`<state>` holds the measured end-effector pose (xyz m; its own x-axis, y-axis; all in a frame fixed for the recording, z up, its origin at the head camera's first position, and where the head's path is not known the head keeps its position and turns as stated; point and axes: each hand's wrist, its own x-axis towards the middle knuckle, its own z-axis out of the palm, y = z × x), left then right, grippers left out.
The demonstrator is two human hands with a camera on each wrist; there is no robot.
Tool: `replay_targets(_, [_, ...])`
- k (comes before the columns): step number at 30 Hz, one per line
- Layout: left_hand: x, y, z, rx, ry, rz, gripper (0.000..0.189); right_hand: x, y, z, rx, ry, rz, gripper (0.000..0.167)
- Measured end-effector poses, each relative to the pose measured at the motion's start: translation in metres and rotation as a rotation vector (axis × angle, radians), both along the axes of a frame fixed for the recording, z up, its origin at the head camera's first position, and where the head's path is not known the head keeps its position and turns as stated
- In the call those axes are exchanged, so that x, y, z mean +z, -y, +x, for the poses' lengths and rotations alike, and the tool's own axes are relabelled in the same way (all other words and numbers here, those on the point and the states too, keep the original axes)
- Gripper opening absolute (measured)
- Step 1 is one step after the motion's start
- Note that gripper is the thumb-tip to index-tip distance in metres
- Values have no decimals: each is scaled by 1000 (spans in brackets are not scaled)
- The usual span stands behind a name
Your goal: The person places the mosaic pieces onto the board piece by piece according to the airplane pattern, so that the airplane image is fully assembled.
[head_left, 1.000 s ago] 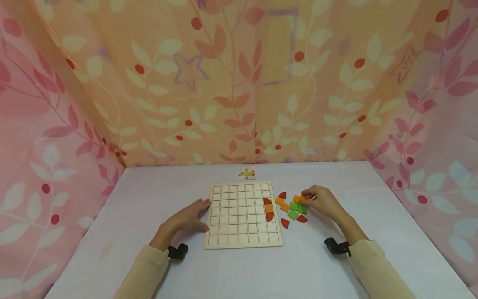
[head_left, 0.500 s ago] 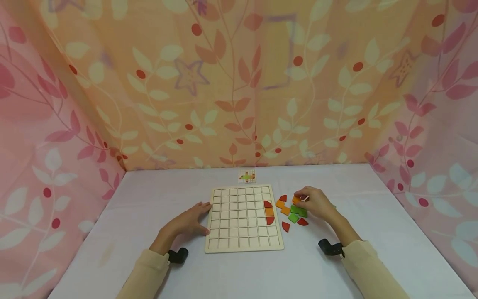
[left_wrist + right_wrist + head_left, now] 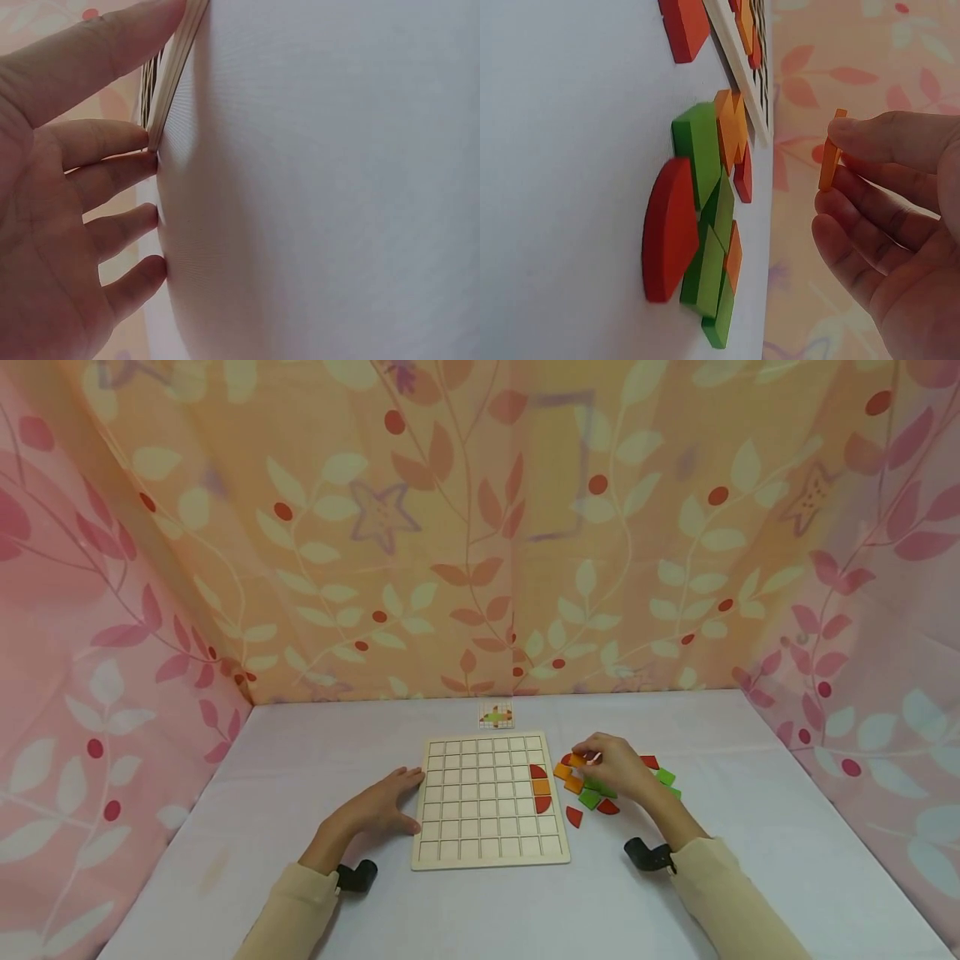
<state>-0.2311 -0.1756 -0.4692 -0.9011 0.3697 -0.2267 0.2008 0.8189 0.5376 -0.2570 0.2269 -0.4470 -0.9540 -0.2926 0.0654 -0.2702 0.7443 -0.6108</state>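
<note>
In the head view a pale wooden board (image 3: 480,806) with a grid of square recesses lies flat on the table. Along its left edge rests my left hand (image 3: 377,803), fingers spread; in the left wrist view thumb and index fingertip touch the board's side (image 3: 174,82). Over the loose pieces right of the board, my right hand (image 3: 618,768) pinches an orange square tile (image 3: 830,156) between thumb and fingers, clear of the table. Beneath and around it lie green tiles (image 3: 697,154), orange tiles (image 3: 562,771) and red quarter-round pieces (image 3: 671,232).
Two red quarter-rounds (image 3: 538,772) and an orange square (image 3: 542,787) between them sit in the board's right part. Behind the board lies a small pattern card (image 3: 496,715). More red and green tiles (image 3: 665,776) lie beyond my right wrist. Patterned cloth (image 3: 450,568) walls the table.
My right hand has moved left toward the board with the orange tile, uncovering red and green pieces beyond the wrist. My left hand stays at the board's edge.
</note>
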Motion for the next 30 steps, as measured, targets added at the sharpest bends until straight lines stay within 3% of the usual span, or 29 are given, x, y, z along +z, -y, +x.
replay_targets(30, [-4, 1, -1, 20, 20, 36, 91, -7, 50, 0, 121, -6, -8, 25])
